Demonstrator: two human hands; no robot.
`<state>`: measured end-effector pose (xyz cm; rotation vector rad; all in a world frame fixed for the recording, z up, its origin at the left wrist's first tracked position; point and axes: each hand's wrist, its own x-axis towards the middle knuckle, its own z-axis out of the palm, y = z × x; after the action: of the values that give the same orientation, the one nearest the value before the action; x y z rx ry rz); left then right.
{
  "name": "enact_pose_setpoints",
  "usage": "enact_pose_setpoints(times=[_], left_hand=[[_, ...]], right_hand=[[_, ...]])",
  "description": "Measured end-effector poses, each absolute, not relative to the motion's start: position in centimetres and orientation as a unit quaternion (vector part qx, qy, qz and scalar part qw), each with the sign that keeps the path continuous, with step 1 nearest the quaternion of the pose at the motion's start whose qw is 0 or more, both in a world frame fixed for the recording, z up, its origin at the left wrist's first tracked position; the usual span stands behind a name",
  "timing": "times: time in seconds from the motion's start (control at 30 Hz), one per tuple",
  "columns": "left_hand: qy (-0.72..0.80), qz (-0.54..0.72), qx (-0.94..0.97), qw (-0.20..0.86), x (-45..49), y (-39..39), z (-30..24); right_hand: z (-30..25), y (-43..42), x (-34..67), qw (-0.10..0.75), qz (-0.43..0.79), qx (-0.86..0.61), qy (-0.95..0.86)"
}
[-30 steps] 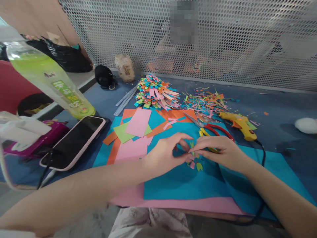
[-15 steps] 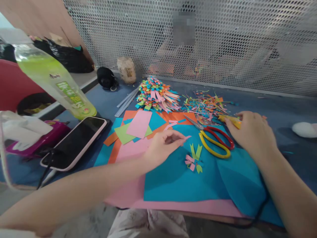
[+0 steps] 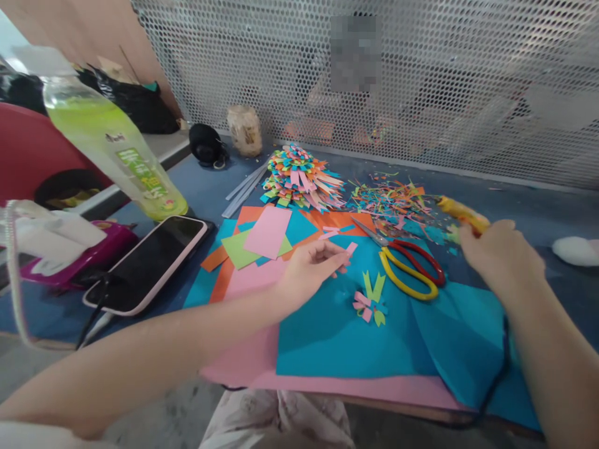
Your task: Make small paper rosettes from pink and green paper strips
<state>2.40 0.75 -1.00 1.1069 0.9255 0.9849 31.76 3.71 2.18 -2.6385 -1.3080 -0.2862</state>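
Between the thumb and fingers of my left hand [image 3: 316,271] is a small pink paper strip [image 3: 352,249]. My right hand [image 3: 508,262] grips a yellow hot glue gun [image 3: 463,215], its nozzle pointing left above the table and its handle hidden by my fingers. A small cluster of green, pink and blue paper pieces [image 3: 372,300] lies on the blue paper sheet [image 3: 337,349] below my left hand. Scissors with red and yellow handles [image 3: 412,274] lie open between my two hands.
Behind the sheets stand a fringed paper cone [image 3: 302,178] and a heap of paper scraps [image 3: 393,202]. Clear glue sticks [image 3: 246,187], a phone [image 3: 150,262] and a drink bottle [image 3: 116,149] are on the left. A perforated metal screen [image 3: 421,81] closes off the back.
My right hand has lifted the glue gun off the table and moved slightly right. My left hand has turned the pink strip a little upward. The view has shifted slightly.
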Motion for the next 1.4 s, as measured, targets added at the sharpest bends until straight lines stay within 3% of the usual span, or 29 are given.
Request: enact_pose_setpoints(times=[0.17, 0.4, 0.57, 0.97, 1.2, 1.4], left_hand=[[0.396, 0.439, 0.472, 0.654, 2.3, 0.8, -1.1], [0.386, 0.435, 0.479, 0.658, 2.3, 0.8, -1.0], [0.386, 0.431, 0.485, 0.655, 2.2, 0.8, -0.7], [0.389, 0.431, 0.488, 0.652, 2.2, 0.8, -0.9], [0.392, 0.430, 0.485, 0.653, 2.2, 0.8, -0.7], [0.386, 0.428, 0.490, 0.654, 2.2, 0.8, -0.7]], right_hand=[[2.9, 2.8, 29.9, 0.182, -0.212, -0.816, -0.506], [2.0, 1.6, 28.2, 0.275, -0.356, -0.568, -0.689], [2.1, 0.0, 26.8, 0.283, -0.390, -0.449, -0.752], [2.3, 0.2, 27.0, 0.264, -0.434, -0.411, -0.757], [2.3, -0.5, 26.9, 0.228, -0.392, -0.451, -0.768], [2.0, 0.1, 27.1, 0.263, -0.421, -0.421, -0.759]])
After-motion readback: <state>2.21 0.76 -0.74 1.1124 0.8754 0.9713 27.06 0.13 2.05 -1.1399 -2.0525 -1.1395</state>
